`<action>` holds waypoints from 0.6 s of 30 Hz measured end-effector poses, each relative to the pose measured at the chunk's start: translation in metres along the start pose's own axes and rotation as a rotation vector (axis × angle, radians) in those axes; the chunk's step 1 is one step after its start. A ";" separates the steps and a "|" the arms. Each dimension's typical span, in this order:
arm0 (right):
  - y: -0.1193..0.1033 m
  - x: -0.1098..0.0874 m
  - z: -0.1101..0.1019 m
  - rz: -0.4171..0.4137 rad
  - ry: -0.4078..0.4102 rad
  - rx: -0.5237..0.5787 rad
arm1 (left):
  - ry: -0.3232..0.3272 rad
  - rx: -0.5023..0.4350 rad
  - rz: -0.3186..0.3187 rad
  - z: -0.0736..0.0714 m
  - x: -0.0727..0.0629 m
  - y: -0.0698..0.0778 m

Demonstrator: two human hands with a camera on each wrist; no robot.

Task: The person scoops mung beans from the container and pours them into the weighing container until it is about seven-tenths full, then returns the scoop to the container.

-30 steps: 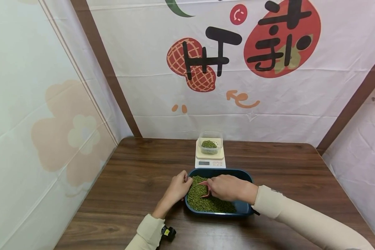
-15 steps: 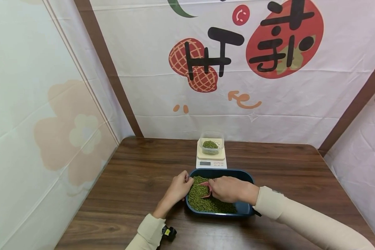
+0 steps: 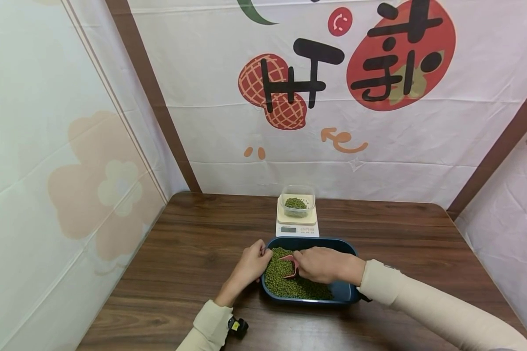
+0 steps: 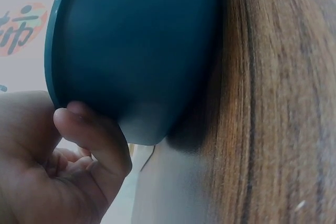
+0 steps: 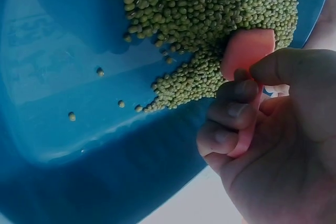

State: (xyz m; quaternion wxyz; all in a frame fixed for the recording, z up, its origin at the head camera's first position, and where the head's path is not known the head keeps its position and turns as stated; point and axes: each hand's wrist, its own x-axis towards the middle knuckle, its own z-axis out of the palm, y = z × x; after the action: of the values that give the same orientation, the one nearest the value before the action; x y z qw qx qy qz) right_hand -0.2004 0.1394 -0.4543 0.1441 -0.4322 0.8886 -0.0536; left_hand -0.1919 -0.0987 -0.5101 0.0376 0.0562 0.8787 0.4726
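A blue oval-cornered basin [image 3: 344, 291] stands on the table, with green mung beans [image 3: 298, 288] heaped toward its left side. My left hand [image 3: 251, 263] grips the basin's left rim; in the left wrist view, a curled finger presses the outer wall. Inside the basin my right hand [image 3: 322, 264] holds a pink scoop [image 5: 249, 48], its fingers wrapped round the handle. The scoop's head sits in the beans, its mouth facing left. In the right wrist view a few loose beans [image 5: 100, 72] lie on the bare basin floor.
Behind the basin, close to its far rim, is a white kitchen scale [image 3: 297, 229]. A clear plastic container [image 3: 309, 210] with a small pile of mung beans stands on it. The brown wooden table [image 3: 193, 243] meets a printed cloth backdrop [image 3: 246, 180] at the back.
The camera view has shifted slightly. Both hands keep their places, and the scoop stays in the beans with only a slight change of tilt.
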 end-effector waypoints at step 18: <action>0.008 -0.004 0.000 0.042 -0.012 0.132 | -0.015 -0.012 0.003 -0.002 0.000 -0.001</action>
State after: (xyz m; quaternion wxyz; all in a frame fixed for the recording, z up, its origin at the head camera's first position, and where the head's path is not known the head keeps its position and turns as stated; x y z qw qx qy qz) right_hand -0.2036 0.1477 -0.4554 0.1787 -0.4033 0.8911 -0.1063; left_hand -0.1922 -0.1003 -0.5099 0.0438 0.0606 0.8756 0.4773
